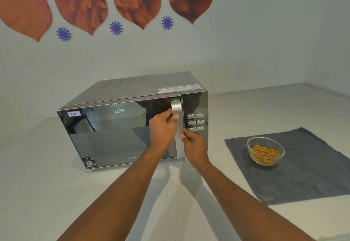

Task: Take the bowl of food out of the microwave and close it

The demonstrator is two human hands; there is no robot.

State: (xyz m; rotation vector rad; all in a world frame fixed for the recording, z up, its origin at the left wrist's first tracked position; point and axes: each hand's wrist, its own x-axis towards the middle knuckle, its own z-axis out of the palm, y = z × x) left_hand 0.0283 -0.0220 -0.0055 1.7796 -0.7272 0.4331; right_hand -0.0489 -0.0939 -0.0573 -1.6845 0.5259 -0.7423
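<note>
In the head view, the microwave [123, 127] sits at the centre of the frame on a pale counter [37, 184], its mirrored door [113, 136] lying flush with the body, so it looks shut or all but shut. Both hands meet on the vertical silver handle [177, 111] along the door's right edge. The left hand [162, 130] wraps it from the left, fingers curled around the bar and thumb laid across its front, a hold suited to pressing the door home. The right hand [195, 144] is lower down, fingertips pinched against the handle's right edge; whether it grips firmly or only steadies I cannot tell. The glass bowl [265, 150], filled with orange-brown food pieces [265, 153], stands at the right of the frame on a dark grey cloth [303, 174], well apart from the microwave; the cloth probably shields the counter from a hot dish. With the bowl already out, only seating the door seems left.
</note>
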